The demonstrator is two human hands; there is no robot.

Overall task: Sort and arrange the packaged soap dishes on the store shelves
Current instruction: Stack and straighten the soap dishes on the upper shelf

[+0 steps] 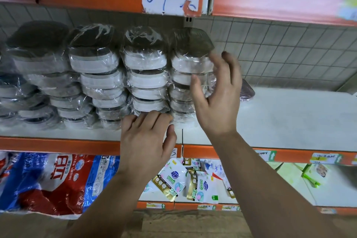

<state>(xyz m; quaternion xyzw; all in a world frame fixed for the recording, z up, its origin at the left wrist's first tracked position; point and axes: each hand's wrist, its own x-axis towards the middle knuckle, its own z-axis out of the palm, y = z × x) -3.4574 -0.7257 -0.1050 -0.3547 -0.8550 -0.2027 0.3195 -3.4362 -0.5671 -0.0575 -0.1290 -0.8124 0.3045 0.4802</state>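
The right hand [217,94] partly hides a dark packaged item [248,91]; leftmost soap dishes [11,91] run off frame, blurred.

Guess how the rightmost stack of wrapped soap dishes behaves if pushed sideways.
The rightmost stack of white, dark-lidded, film-wrapped soap dishes likely shears or tips: tall, narrow, unevenly layered. Its glossy film probably lets dishes slide. Probably light: thin plastic.
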